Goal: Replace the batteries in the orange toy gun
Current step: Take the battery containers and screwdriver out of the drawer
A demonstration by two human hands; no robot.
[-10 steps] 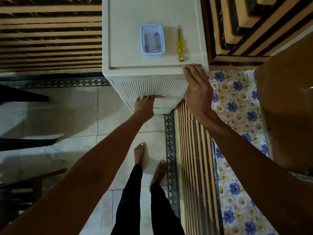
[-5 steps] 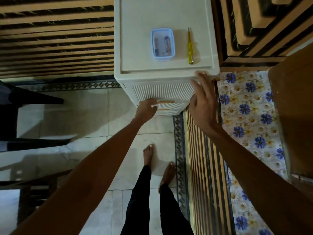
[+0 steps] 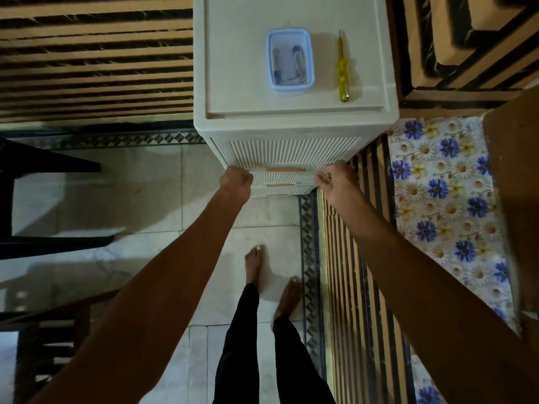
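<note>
Mid-frame, the ribbed top drawer (image 3: 291, 154) is being gripped at both ends by the curled left hand (image 3: 236, 180) and right hand (image 3: 335, 183), seemingly for an even pull.

Floral cloth (image 3: 443, 199), striped mat (image 3: 344, 301), tiled floor (image 3: 145, 185)

A second ago my right grip (image 3: 335, 182) lay flat, fingers straight, on the front right corner of the cabinet (image 3: 291, 121) top. It lifted off and has dropped lower in the frame to the right end of the top drawer (image 3: 291, 154), fingers now curled at its edge. My left grip (image 3: 236, 182) was at the orange handle (image 3: 285, 169) in the middle of the drawer front. It has slid left to the drawer's left end and closed into a tight curl there.
</note>
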